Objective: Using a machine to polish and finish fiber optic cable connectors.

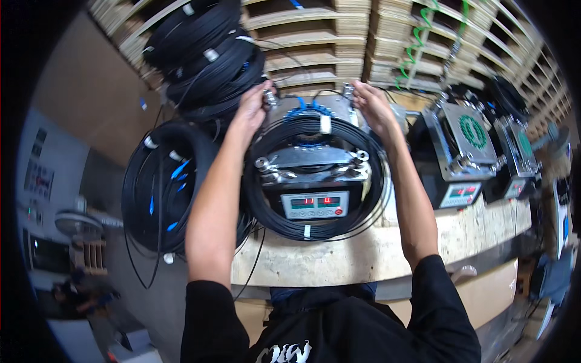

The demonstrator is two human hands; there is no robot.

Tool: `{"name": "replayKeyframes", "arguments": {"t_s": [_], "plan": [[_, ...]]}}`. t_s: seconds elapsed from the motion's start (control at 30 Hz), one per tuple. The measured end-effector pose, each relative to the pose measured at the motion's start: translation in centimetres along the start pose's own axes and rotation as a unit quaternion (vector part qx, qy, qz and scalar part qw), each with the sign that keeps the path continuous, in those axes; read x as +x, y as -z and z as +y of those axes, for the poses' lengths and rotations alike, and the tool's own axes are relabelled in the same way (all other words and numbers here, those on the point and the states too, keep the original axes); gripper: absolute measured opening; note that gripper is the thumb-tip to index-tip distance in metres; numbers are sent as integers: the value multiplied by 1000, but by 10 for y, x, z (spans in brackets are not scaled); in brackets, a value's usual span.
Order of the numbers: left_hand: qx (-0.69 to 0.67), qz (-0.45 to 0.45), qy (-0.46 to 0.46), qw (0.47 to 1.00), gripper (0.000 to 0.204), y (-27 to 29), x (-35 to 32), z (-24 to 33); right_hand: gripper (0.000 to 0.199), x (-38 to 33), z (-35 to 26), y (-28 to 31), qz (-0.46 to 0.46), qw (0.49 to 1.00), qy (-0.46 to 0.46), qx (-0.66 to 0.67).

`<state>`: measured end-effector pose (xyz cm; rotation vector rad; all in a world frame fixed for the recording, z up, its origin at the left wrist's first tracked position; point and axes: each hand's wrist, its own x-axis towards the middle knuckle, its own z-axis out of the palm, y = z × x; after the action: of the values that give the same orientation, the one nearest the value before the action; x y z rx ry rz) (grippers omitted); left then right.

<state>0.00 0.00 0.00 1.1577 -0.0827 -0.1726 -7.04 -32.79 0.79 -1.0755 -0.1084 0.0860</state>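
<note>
The metal-topped machine (311, 158) stands on the bench (339, 261) between the two forearms, with a coil of black cable (284, 131) looped around its front, nearer the body than the hands. The left hand (250, 107) has its fingers curled at the far left knob (270, 97) and the right hand (374, 107) has its fingertips at the far right knob (347, 90); whether either is gripping firmly or only touching cannot be told. If the two sides are worked unevenly, the metal plate could sit skewed. The blue connectors (302, 107) lie on the plate just between the hands, so a sideways slip of the fingers might catch or bend one of them. The coil hangs loosely below the wrists, past the display panel (315, 205), and a forearm drawn back carelessly could snag its outer turns and pull on the connectors. Outside the left forearm, the upright coil (136, 193) with blue ends stands close enough for an elbow to knock, and beyond the left hand the stack of coils (206, 72) looks uneven, so a bump might topple it. Outside the right forearm, a neighbouring machine (466, 142) limits how far that elbow can swing.
</note>
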Motion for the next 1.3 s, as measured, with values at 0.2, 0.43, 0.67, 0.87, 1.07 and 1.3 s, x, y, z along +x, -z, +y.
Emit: {"name": "replayKeyframes", "arguments": {"t_s": [0.2,0.43,0.67,0.87,1.07,1.3], "plan": [[-147,45,-55,987,13,-5,-23,-2,24,-1,-6,-9,19,1000,4,-8],[-93,84,-36,991,18,-17,-30,1,28,-1,-7,-12,50,998,-1,-49],[-164,84,-53,981,17,-19,-33,-2,26,-1,-5,-9,47,998,1,-47],[-115,135,-70,982,18,-15,-34,4,25,-3,-6,-23,68,997,-11,-38],[-208,91,-71,971,13,-16,-29,-1,21,0,-3,-6,42,998,-7,-39],[-174,50,-16,983,17,-6,-34,12,27,1,-1,-4,34,999,-11,-20]]}}
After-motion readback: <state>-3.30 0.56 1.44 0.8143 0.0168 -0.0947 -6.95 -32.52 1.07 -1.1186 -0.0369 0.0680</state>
